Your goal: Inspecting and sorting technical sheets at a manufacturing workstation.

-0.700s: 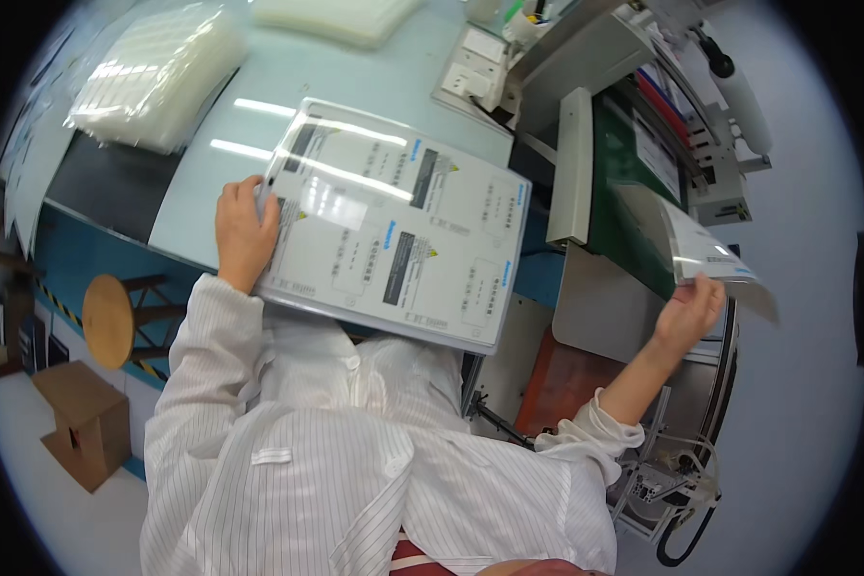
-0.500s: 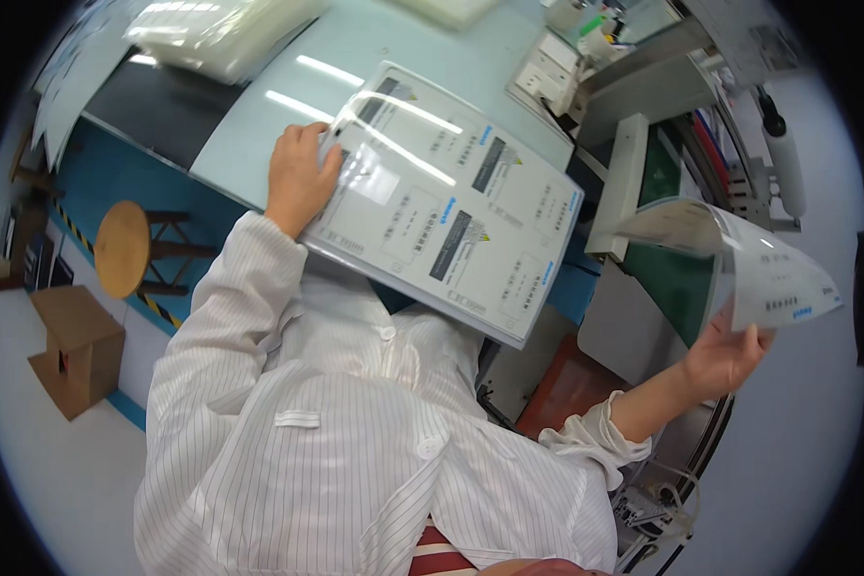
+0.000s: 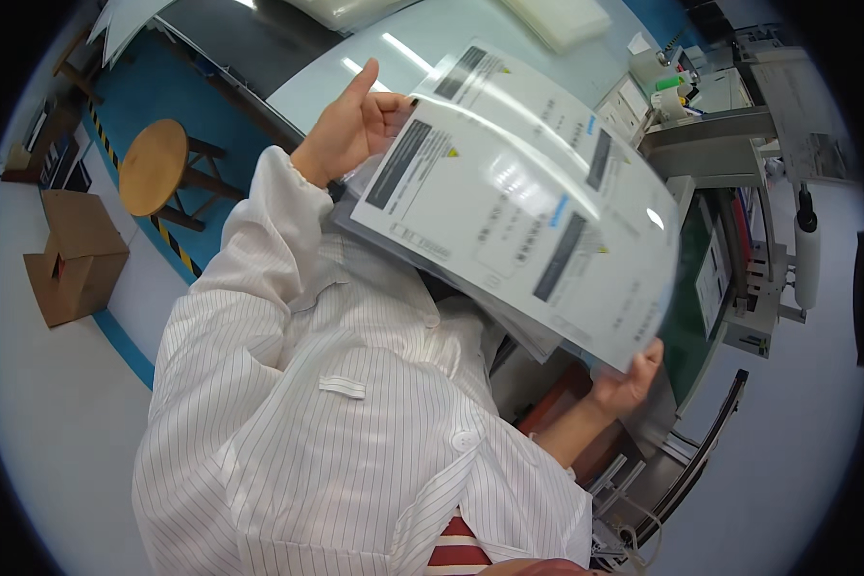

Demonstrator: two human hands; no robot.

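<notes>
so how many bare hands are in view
2: the left hand beside the left edge of the printed sheet, and the right hand at that sheet's lower right corner. Neither is hidden, though some fingers are partly covered.

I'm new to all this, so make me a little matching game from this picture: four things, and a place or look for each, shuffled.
1. right hand
2. stool
3. left hand
4. cardboard box

A. thumb raised, beside the left edge of the printed sheet
B. brown and flat-sided
C. gripping the lower right corner of the printed sheet
D. round wooden top on legs

Pairs: 1-C, 2-D, 3-A, 4-B
</notes>
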